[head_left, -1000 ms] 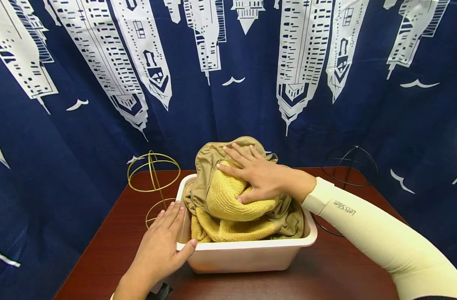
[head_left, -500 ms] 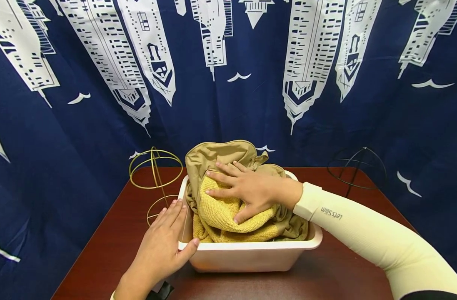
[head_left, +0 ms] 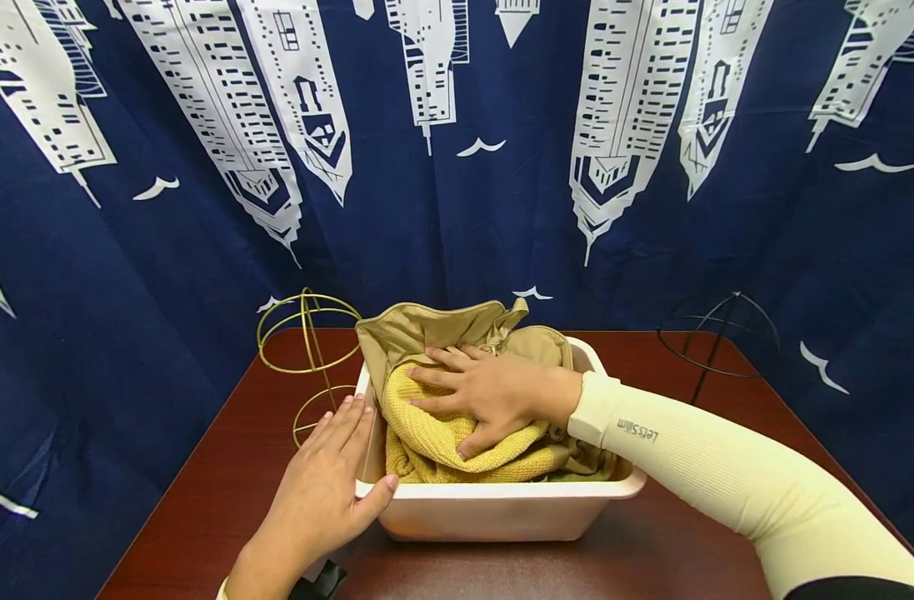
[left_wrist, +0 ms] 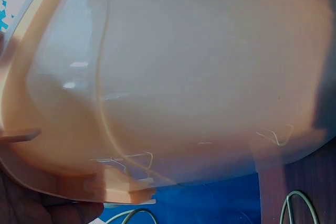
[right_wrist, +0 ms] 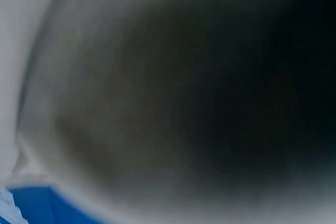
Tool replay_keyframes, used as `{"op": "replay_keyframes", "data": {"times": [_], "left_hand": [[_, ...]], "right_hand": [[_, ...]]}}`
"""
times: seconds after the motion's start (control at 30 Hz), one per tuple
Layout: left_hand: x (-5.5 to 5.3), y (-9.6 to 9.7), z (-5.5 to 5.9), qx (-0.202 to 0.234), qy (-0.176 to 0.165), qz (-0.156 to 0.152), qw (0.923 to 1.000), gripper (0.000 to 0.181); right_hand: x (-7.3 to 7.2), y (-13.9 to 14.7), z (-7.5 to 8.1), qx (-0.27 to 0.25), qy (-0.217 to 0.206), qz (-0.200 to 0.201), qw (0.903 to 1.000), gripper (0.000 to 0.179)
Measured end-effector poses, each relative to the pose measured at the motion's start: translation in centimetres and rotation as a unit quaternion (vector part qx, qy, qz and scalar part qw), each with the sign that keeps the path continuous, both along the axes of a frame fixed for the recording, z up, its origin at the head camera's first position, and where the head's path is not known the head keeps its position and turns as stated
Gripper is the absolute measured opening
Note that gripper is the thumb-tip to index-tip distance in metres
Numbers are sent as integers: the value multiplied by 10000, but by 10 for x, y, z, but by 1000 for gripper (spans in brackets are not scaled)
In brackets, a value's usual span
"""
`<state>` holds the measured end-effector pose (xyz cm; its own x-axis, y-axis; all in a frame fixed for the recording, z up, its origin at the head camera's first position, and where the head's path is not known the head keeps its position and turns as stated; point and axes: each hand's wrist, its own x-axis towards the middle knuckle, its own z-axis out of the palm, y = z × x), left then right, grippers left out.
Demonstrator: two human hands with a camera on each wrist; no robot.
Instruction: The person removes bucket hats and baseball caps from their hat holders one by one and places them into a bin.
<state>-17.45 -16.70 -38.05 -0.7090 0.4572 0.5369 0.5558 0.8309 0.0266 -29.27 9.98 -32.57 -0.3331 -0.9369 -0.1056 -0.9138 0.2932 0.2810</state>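
Observation:
A pale plastic bin (head_left: 494,508) stands on the table, filled with a khaki fabric bag or garment (head_left: 427,325) and a yellow knit cloth (head_left: 415,429). With fingers spread, my right hand (head_left: 494,396) presses down on the yellow knit inside the bin. My left hand (head_left: 322,483) rests flat along the bin's left rim, thumb at the front corner. In the left wrist view the bin's outer wall (left_wrist: 199,77) fills most of the picture. Cloth pressed close to the right wrist camera leaves that view dark and blurred.
A gold wire stand (head_left: 310,333) is behind the bin on the left, and a black wire stand (head_left: 715,333) on the right. The dark red table (head_left: 202,492) meets a blue curtain (head_left: 427,217) with white building prints. A small black object (head_left: 322,579) lies below my left wrist.
My right hand has moved down and to the left, pushing the yellow knit lower. The khaki fabric's upper edge has sunk and folded left. The left hand stays at the rim.

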Motion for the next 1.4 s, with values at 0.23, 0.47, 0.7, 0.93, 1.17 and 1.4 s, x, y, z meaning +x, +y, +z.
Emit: {"op": "replay_keyframes", "data": {"times": [0.23, 0.47, 0.7, 0.93, 1.17, 1.4], "left_hand": [[4, 0, -1, 42, 21, -55, 10000, 78], [4, -1, 1, 53, 111, 7, 9999, 77], [1, -1, 5, -43, 71, 26, 10000, 78], [-3, -2, 8, -118, 107, 34, 9999, 76], [-5, -2, 10, -149, 63, 15, 9999, 77], [2, 0, 5, -211, 47, 26, 9998, 76]], "right_hand": [[0, 1, -15, 96, -1477, -376, 9883, 79], [5, -5, -9, 263, -1298, -676, 9889, 77], [16, 8, 52, -791, -114, 66, 9968, 82], [-5, 11, 107, -1745, 178, 507, 9832, 67], [-48, -15, 105, -1448, -580, 250, 9874, 70], [-60, -32, 77, -1026, -1172, 70, 9878, 80]]}}
